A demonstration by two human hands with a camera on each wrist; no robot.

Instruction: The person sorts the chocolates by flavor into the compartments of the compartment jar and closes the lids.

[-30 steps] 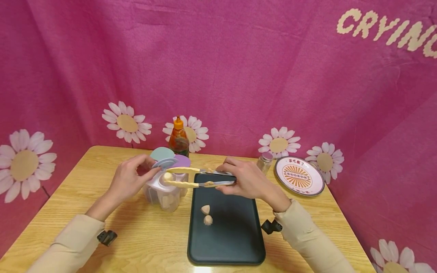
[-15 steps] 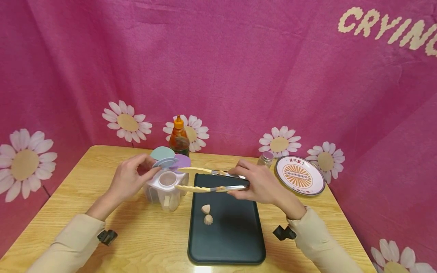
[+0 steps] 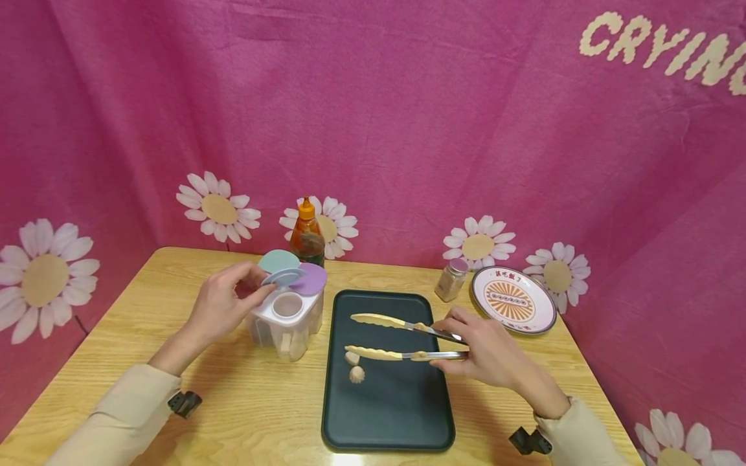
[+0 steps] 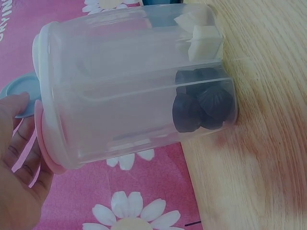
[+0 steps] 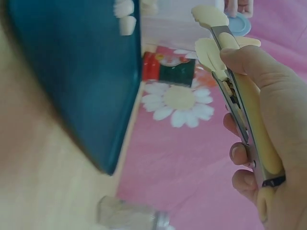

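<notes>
My left hand [image 3: 224,301] pinches the light blue flap lid [image 3: 284,277] of a clear divided container [image 3: 294,333], holding it up beside an uncovered round opening. In the left wrist view, dark pieces [image 4: 204,100] sit in one compartment and pale chunks [image 4: 205,42] in another. My right hand [image 3: 480,343] grips metal tongs [image 3: 379,354] with cream tips. Their arms stand apart over the dark tray [image 3: 387,414], with nothing visible between them. Two small pale pieces, one ridged [image 3: 357,374] and one smooth [image 3: 352,358], lie at the tray's left side; the tongs' near tip partly covers the smooth one.
Behind the container stands a sauce bottle [image 3: 307,239] with an orange cap. A small jar [image 3: 451,280] with a purple lid and a patterned plate [image 3: 513,301] stand at the back right. Green and purple lids [image 3: 311,279] cover other compartments.
The tongs have moved from the container's opening rightward and nearer, over the tray. The pale ball at the opening is no longer visible. My left hand stays on the lid.
</notes>
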